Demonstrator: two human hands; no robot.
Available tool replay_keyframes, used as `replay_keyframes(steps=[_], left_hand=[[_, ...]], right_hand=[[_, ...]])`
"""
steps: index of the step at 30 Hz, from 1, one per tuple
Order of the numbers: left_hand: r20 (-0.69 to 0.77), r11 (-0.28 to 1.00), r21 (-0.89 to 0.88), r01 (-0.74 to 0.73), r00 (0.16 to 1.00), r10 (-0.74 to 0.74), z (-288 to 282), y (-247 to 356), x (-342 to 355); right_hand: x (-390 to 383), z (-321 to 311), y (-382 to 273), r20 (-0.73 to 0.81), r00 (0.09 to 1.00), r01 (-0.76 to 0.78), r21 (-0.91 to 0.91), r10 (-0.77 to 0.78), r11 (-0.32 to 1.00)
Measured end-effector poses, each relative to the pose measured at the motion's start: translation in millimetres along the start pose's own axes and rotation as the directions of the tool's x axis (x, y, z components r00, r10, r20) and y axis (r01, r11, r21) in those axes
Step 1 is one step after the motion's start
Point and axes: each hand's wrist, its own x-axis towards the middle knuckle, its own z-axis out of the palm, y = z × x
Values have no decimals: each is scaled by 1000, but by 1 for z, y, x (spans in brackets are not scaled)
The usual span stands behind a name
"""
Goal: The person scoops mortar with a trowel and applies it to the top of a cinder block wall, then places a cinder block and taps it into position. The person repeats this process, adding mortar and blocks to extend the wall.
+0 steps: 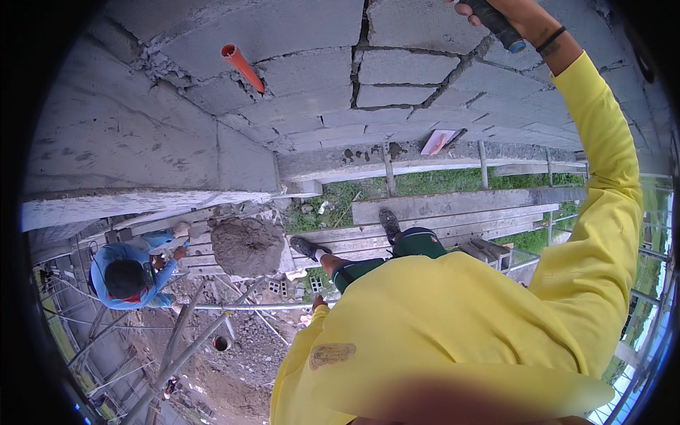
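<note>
High at the upper right, my right hand (pixel 516 13) is closed round the dark handle (pixel 499 27) of a tool with a blue butt end. The tool's working end lies outside the picture, by a grey concrete block wall (pixel 407 69) with open joints. Low and to the left, my left hand (pixel 319 302) is at a horizontal metal scaffold pipe (pixel 262 307) and appears to grip it; my yellow sleeve hides part of it. On the ledge at the wall's foot lies a plastering float (pixel 439 142) with a pale face, a trowel-like dark tool beside it.
An orange pipe stub (pixel 243 69) juts from the wall. I stand on wooden planks (pixel 453 223) beside a heap of wet mortar (pixel 246 246). A co-worker in blue (pixel 124 273) crouches at the left. Hollow blocks (pixel 485 253) sit on the planks; scaffold poles (pixel 185 347) cross above rubble.
</note>
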Motion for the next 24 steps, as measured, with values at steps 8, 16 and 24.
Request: replay_keyframes(steps=[8, 16, 24], left_hand=[[-51, 953, -303, 19, 998, -36, 7, 30, 33], [49, 406, -896, 182, 947, -318, 39, 49, 34], [307, -601, -798, -46, 827, -471, 83, 51, 11]], right_hand=[[-53, 42, 71, -369, 889, 311, 56, -269, 949], [-149, 239, 303, -159, 970, -97, 434, 182, 896], [-153, 327, 407, 342, 722, -465, -404, 602, 788]])
